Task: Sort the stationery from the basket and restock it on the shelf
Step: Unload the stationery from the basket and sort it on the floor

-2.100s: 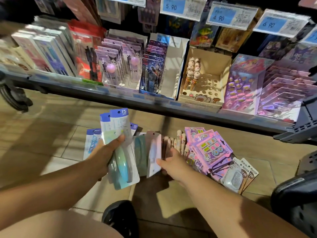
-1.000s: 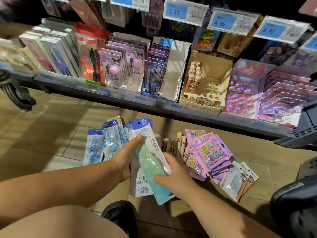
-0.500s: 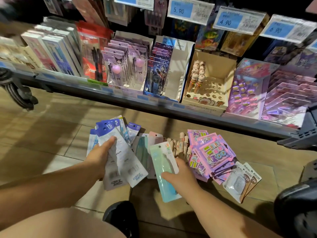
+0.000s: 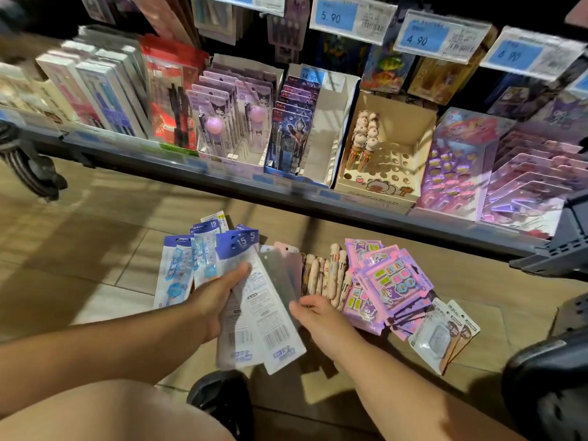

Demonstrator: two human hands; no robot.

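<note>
Gripping a fanned stack of packets (image 4: 259,319), the left hand (image 4: 216,300) lays its thumb (image 4: 240,270) flat across the printed backs, with its fingers hidden beneath the stack. The blue header ends point to 12 o'clock and the barcode ends to 6 o'clock. The left forearm enters from 8 o'clock, above a bare knee (image 4: 111,409). The right hand (image 4: 318,316) lies palm-down at 3 o'clock of the stack, its fingers touching the lower edge of a grey card (image 4: 280,275). Blur hides whether they pinch it. The right forearm enters from 5 o'clock. On the floor (image 4: 95,249), loose blue packets (image 4: 175,275) lie at 10 o'clock of the left hand. Pens (image 4: 329,275) lie at 12 o'clock of the right hand, and overlapping purple sticker cards (image 4: 391,281) at 2 o'clock. The shelf edge (image 4: 254,179) runs across at 12 o'clock, well apart from both hands, with bare tiles between. A dark shoe (image 4: 222,396) sits at 6 o'clock.
</note>
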